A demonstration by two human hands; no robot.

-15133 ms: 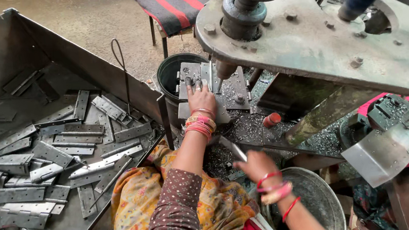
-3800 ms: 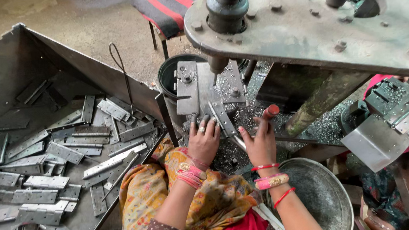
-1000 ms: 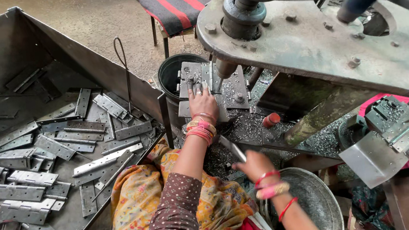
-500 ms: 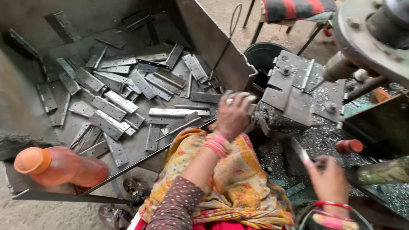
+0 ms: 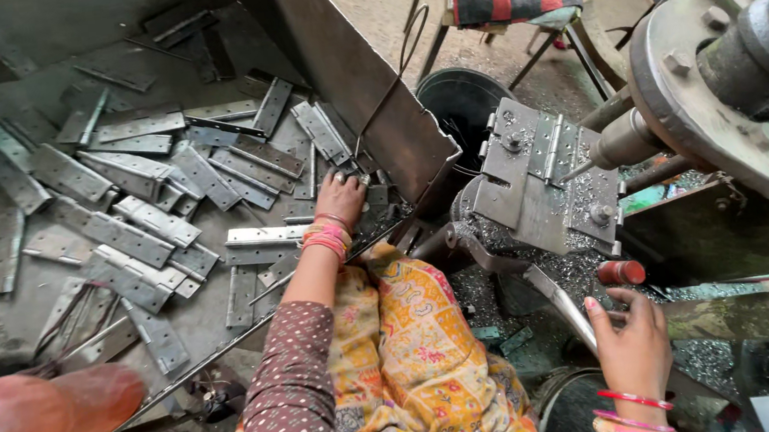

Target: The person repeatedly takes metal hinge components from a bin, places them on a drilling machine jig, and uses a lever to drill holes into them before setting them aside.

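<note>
The left hand (image 5: 342, 199) is reaching into the large sheet-metal bin (image 5: 364, 105), just inside its near right corner, with the fingers curled downward and bunched together over the grey hinge plates (image 5: 158, 210) that are lying loose across the bin floor. The fingertips are touching the pile at that corner, but whether they are actually pinching a plate cannot be told, since the back of the hand is covering them. A bright, long hinge plate (image 5: 264, 236) is lying just beside the wrist, on the side away from the bin wall; the rest of the plates are spreading well away from the hand toward the far end of the bin. The right hand (image 5: 630, 341) is hovering outside the bin, near the person's right knee, with the fingers loosely half open and slightly apart, holding nothing. It is sitting just below a small red-capped handle (image 5: 621, 272) and beside a flat metal lever bar (image 5: 557, 301), not visibly touching either. Beyond the bin's right wall, an opened hinge (image 5: 536, 178) is resting on the drilling fixture, strewn with metal shavings, with the machine's spindle tip (image 5: 620, 142) standing just beside it. An orange plastic bottle (image 5: 38, 428) is lying at the bin's near edge.
</note>
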